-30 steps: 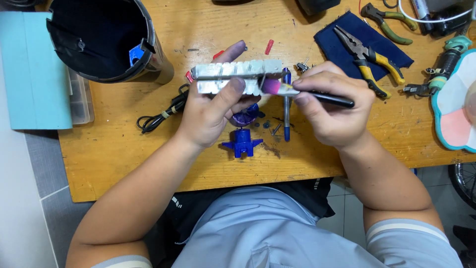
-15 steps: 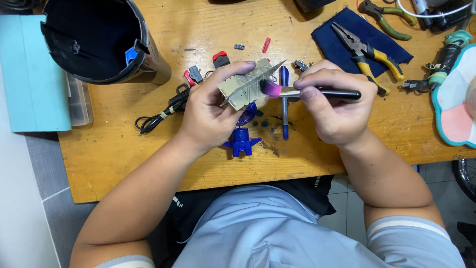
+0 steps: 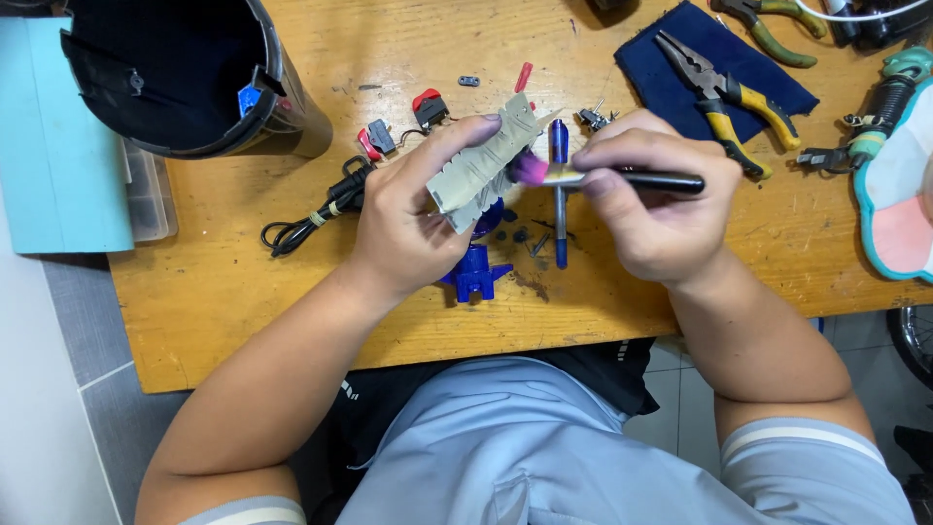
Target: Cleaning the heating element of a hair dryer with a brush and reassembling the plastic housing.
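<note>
My left hand grips a flat grey ridged part, tilted up toward the right. My right hand holds a small brush with a black handle and pink bristles, and the bristles touch the part's right edge. Below the hands, a blue plastic piece lies on the wooden table, with several small dark screws beside it. A blue screwdriver lies upright between the hands.
A black cylindrical housing stands at the back left, next to a teal box. A black cable, red-and-black switches, pliers on a blue cloth and a pastel fan lie around.
The grey part has been turned from lying level to tilted on a diagonal in my left hand. The brush stays at its right end.
</note>
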